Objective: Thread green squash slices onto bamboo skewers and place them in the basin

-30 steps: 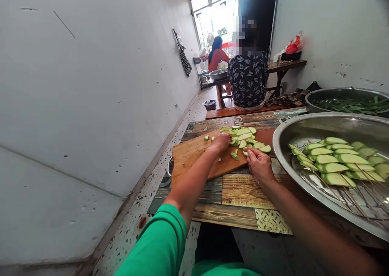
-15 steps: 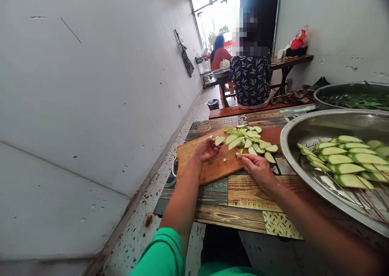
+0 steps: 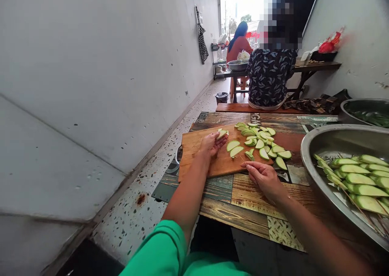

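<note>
My left hand, above the cutting board, grips a pale, green-skinned zucchini slice between thumb and fingers. A thin wooden skewer is pinched in my right hand near the board's right front edge, its tip pointing up and left. Between the hands, two half-moon slices lie on the wooden cutting board. A loose pile of zucchini slices covers the board's right side and spills past its edge.
A large steel basin at right holds skewered zucchini slices. Behind it stands another basin with green vegetables. A person in a leaf-patterned shirt sits on a bench ahead; another in orange sits farther off. A white wall runs along the left.
The view has turned slightly, shifting the scene. My left hand has tilted its slice, and two slices now lie apart from the pile between my hands. The skewer stays in my right hand.
</note>
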### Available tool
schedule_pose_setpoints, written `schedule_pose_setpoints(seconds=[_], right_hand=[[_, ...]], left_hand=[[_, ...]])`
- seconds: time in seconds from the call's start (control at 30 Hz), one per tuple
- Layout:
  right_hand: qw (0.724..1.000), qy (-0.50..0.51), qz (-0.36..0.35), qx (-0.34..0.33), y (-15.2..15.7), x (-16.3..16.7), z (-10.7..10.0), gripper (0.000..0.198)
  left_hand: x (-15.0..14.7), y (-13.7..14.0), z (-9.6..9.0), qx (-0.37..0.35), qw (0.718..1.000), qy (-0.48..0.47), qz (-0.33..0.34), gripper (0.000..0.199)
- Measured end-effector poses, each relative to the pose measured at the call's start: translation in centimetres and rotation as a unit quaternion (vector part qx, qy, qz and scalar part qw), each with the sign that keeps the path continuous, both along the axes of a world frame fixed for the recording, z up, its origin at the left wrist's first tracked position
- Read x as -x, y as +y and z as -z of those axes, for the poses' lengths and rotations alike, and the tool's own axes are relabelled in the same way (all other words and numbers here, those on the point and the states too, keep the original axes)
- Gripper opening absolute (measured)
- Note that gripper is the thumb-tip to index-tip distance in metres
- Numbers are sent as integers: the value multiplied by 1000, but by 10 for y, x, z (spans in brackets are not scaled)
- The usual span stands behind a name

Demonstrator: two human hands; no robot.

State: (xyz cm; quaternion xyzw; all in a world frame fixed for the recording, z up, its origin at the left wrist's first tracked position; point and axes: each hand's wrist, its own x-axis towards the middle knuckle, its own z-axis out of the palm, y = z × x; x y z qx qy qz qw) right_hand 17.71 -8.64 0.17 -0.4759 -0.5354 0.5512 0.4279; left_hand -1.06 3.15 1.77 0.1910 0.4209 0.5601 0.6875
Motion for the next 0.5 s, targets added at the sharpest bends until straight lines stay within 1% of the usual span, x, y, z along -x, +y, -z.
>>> schedule_pose_setpoints(seconds=[0.13,0.27,0.5], right_hand=[[1000,-1,-10,4,0,1,5,57],[1000,3,-17,7,0,2,8,58],[1000,-15,-13,16,0,2,5,59]], left_hand=[[-2,2,1,26,999,-15,-13,13],[-2,3,3,31,999,-22,-10,12],[-1,4,4,35,999,-18,-9,16]])
